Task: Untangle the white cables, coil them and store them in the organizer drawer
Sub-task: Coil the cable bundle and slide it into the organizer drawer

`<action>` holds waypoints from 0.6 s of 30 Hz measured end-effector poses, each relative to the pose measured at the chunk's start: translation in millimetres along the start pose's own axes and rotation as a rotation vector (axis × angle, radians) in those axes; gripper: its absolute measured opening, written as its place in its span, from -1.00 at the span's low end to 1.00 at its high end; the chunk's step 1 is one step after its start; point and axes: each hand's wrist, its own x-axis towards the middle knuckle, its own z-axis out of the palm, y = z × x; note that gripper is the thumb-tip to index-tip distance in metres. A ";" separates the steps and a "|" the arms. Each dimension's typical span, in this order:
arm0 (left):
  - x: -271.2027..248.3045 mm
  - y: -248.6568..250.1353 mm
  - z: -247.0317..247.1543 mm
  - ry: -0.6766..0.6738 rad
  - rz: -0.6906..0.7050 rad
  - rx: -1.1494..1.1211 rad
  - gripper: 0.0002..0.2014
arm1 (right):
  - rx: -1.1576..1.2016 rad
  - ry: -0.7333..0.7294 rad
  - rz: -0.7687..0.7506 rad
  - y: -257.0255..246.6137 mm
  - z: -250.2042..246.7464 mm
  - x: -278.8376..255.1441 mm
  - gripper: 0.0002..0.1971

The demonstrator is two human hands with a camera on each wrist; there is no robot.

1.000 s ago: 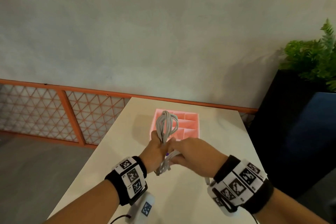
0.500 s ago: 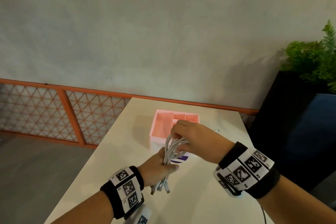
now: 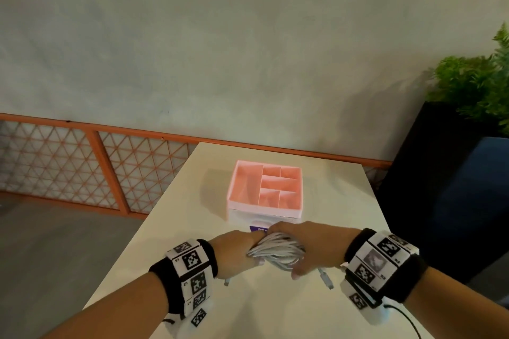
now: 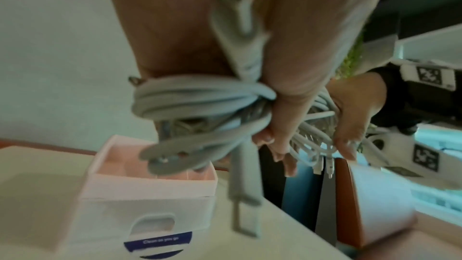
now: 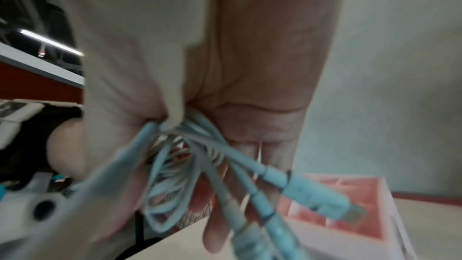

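A coiled bundle of white cables (image 3: pixel 275 252) lies sideways between both hands, low over the table just in front of the organizer. My left hand (image 3: pixel 237 252) grips its left end, with turns of cable (image 4: pixel 200 98) wrapped across the bundle by its fingers. Fingers of my right hand (image 3: pixel 303 245) lie over the top of the right end, the thumb underneath. Plug ends (image 5: pixel 322 199) dangle from the bundle. The pink organizer (image 3: pixel 264 208) with several compartments stands behind the hands; its white front (image 4: pixel 140 211) carries a blue label.
The cream table (image 3: pixel 338 195) is narrow, its left edge (image 3: pixel 143 234) near my left wrist. An orange lattice railing (image 3: pixel 110 162) runs behind. At the right stands a dark planter (image 3: pixel 451 201) with a green plant (image 3: pixel 473 91).
The bundle, held upright over the organizer a second ago, came down toward me and now lies sideways. My right hand moved from the bundle's top to its right end.
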 end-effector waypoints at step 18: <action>60.9 -74.8 83.2 -0.126 -0.227 0.496 -0.70 | -0.048 0.120 0.110 71.0 121.0 69.8 -0.21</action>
